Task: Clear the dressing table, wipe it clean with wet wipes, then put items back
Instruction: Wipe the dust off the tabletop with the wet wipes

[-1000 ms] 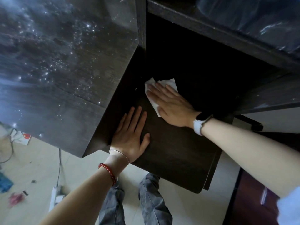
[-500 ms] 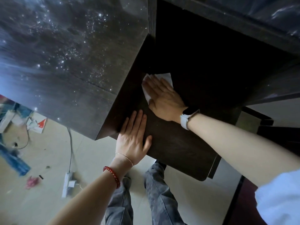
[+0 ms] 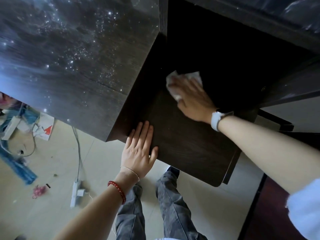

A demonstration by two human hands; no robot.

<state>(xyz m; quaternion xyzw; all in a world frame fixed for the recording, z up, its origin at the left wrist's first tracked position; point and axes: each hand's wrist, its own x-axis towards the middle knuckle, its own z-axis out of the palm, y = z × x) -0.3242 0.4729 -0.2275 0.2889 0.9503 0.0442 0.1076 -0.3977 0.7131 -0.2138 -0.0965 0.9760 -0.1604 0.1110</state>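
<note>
The right hand (image 3: 194, 99) presses the wipe (image 3: 174, 84) flat under straight fingers (image 3: 183, 84). The left hand (image 3: 138, 149) lies flat on the surface (image 3: 190, 146), fingers straight, well apart from the wipe.

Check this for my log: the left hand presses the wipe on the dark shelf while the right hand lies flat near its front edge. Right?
Not quite: the hands are swapped. In the head view the right hand presses the wipe on the dark shelf, while the left hand lies flat near its front edge.

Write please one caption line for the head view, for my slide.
Right hand presses a white wet wipe on the dark lower shelf; left hand rests flat.
</note>
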